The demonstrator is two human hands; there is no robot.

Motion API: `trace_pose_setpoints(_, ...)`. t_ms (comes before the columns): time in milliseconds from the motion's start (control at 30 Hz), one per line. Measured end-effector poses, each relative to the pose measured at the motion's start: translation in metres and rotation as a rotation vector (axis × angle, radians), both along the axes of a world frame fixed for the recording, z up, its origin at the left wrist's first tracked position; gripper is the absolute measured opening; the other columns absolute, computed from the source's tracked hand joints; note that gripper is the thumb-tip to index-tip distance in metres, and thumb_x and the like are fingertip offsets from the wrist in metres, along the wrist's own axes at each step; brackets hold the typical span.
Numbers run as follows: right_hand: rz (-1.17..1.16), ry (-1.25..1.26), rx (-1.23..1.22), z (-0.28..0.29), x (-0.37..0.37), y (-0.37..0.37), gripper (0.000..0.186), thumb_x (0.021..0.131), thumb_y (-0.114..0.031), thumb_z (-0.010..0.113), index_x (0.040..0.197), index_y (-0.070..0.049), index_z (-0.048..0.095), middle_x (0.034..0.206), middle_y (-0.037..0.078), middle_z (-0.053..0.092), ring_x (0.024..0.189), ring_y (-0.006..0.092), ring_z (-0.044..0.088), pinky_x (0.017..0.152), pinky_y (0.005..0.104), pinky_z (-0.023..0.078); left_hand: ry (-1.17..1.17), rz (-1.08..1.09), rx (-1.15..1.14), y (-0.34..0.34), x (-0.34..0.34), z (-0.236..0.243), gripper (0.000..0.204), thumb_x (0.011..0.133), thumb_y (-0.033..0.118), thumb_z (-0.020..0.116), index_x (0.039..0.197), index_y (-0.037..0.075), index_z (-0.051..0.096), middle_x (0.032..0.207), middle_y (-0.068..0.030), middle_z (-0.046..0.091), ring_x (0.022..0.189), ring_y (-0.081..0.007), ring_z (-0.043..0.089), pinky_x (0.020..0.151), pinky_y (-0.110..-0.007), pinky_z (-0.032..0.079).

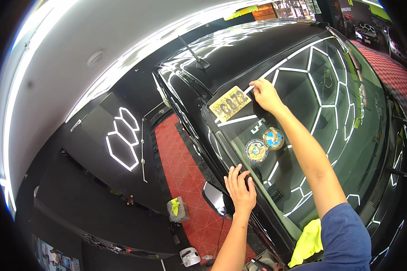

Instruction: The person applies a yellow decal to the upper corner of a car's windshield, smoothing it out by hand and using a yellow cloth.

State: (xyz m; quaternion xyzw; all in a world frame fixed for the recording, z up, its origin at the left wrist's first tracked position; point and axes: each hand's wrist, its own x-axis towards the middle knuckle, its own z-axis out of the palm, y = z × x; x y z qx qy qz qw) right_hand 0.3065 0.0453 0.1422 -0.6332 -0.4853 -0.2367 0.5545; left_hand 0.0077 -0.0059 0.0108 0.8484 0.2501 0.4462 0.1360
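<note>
My right hand (266,95) reaches across the windshield (298,135) of a black car to its upper edge. Its fingers are pinched together beside the right end of a yellowish, worn plate-like sticker (230,105) with dark characters; anything between them is too small to make out. Lower down, my left hand (240,189) lies with fingers apart on the black pillar at the windshield's side. Between the hands, two round emblem stickers (264,145), mostly blue and gold, show on the glass. A neon-yellow cloth (308,243) hangs by my right sleeve.
The side mirror (214,198) juts out left of my left hand. An antenna (201,63) rises from the roof (253,56). On the red floor tiles (178,156) stands a grey bin (178,209) with a neon cloth. Wipers lie along the windshield's far side.
</note>
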Motion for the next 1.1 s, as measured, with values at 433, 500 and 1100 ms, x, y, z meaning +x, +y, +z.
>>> trace_pose_setpoints(433, -0.119, -0.195, -0.33, 0.007, -0.013, 0.039, 0.034, 0.088, -0.013, 0.057, 0.122, -0.008, 0.06, 0.111, 0.007, 0.055, 0.109, 0.0263, 0.055, 0.089, 0.0427, 0.049, -0.011, 0.015, -0.008, 0.003, -0.002, -0.003, 0.019, 0.091, 0.015, 0.056, 0.11, 0.011, 0.061, 0.137, -0.0059, 0.05, 0.138, -0.0302, 0.037, 0.114, -0.054, 0.02)
trace_pose_setpoints(500, -0.158, -0.242, -0.338, 0.005, -0.013, 0.04, 0.033, 0.087, -0.012, 0.057, 0.12, -0.007, 0.06, 0.111, 0.007, 0.055, 0.108, 0.0264, 0.055, 0.087, 0.0429, 0.049, -0.008, 0.007, -0.011, 0.002, -0.001, -0.003, 0.019, 0.092, 0.015, 0.056, 0.109, 0.011, 0.061, 0.138, -0.0057, 0.05, 0.138, -0.03, 0.036, 0.114, -0.054, 0.021)
trace_pose_setpoints(1100, -0.32, -0.232, -0.241, 0.004, -0.023, 0.058, 0.017, 0.087, -0.021, 0.061, 0.097, -0.007, 0.061, 0.102, 0.007, 0.058, 0.104, 0.0271, 0.054, 0.083, 0.0438, 0.046, 0.006, -0.003, -0.031, 0.001, -0.001, -0.004, 0.019, 0.091, 0.012, 0.057, 0.11, 0.009, 0.06, 0.139, -0.0086, 0.049, 0.139, -0.0334, 0.035, 0.114, -0.057, 0.019)
